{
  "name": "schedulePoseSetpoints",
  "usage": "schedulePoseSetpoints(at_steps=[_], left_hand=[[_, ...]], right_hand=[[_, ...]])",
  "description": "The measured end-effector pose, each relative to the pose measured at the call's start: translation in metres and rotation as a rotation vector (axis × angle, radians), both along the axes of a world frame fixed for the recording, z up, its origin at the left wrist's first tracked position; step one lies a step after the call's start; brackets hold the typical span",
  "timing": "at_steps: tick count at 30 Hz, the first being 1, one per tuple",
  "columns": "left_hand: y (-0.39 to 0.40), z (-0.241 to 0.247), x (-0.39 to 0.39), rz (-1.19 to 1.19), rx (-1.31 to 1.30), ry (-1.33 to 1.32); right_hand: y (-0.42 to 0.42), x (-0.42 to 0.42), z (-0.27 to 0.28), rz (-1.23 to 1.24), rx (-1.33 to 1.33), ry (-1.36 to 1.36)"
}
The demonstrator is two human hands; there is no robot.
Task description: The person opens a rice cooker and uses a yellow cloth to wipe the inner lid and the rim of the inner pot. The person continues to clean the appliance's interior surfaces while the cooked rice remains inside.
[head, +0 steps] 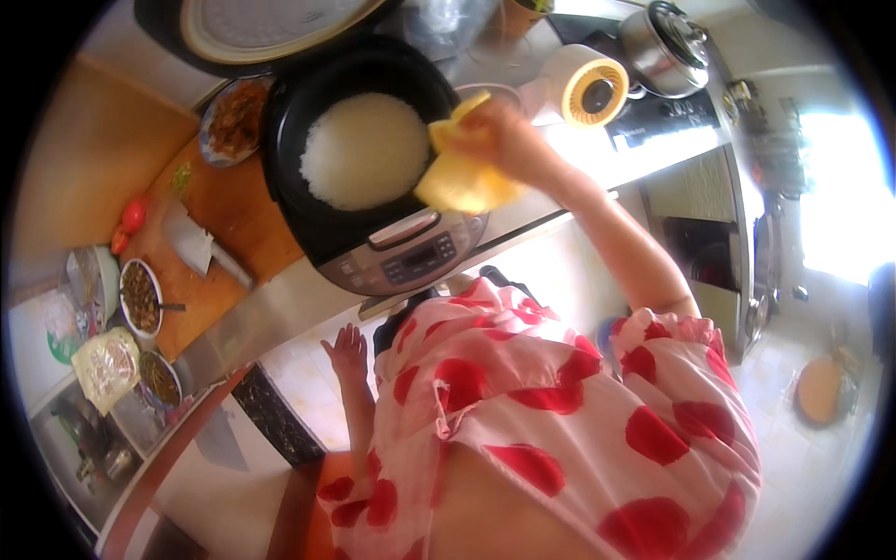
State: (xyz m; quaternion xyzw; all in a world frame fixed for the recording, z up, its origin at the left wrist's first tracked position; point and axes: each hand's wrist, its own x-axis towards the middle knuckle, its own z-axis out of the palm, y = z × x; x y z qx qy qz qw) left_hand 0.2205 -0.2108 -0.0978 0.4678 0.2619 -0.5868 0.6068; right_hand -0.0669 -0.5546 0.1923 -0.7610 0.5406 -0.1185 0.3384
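Observation:
My right hand grips a yellow cloth, which hangs over the right rim of a rice cooker; the hand is slightly blurred. Cooked white rice fills the bottom of the cooker's dark pot. The rice cooker stands at the counter's edge with its lid raised, and its control panel faces me. Low beside my body, my left hand holds nothing, its fingers spread a little, apart from the counter.
Left of the cooker, a cleaver lies on the wooden board, near red tomatoes. Bowls of food and a plate of cooked food stand around it. At right are a small fan and a steel pot on the stove.

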Motion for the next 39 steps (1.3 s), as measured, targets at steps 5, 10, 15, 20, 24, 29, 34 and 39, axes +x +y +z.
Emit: schedulePoseSetpoints(at_steps=[5, 10, 15, 20, 24, 29, 34, 39], left_hand=[[-0.009, 0.005, 0.0, -0.034, 0.024, -0.001], [-0.018, 0.005, 0.008, -0.106, -0.026, 0.013], [-0.023, 0.012, 0.017, -0.091, 0.06, -0.051], [-0.018, 0.018, 0.023, -0.115, 0.041, -0.093], [-0.011, 0.018, 0.025, -0.122, 0.023, -0.079], [-0.017, 0.016, 0.023, -0.133, 0.025, -0.069], [-0.025, 0.027, 0.02, -0.116, 0.067, -0.057], [-0.036, 0.034, 0.022, -0.191, 0.096, -0.092]], right_hand=[[0.02, -0.013, -0.038, 0.136, -0.212, -0.057], [0.013, -0.008, -0.051, 0.016, -0.256, 0.001], [0.004, -0.012, -0.06, -0.09, -0.284, 0.007], [-0.016, -0.011, -0.041, -0.273, -0.587, 0.074], [-0.041, -0.025, -0.017, -0.285, -0.766, 0.077], [-0.02, -0.015, -0.016, -0.153, -0.763, 0.059], [0.027, -0.005, -0.014, 0.125, -0.101, -0.104], [0.026, -0.004, -0.051, -0.084, -0.304, -0.149]])
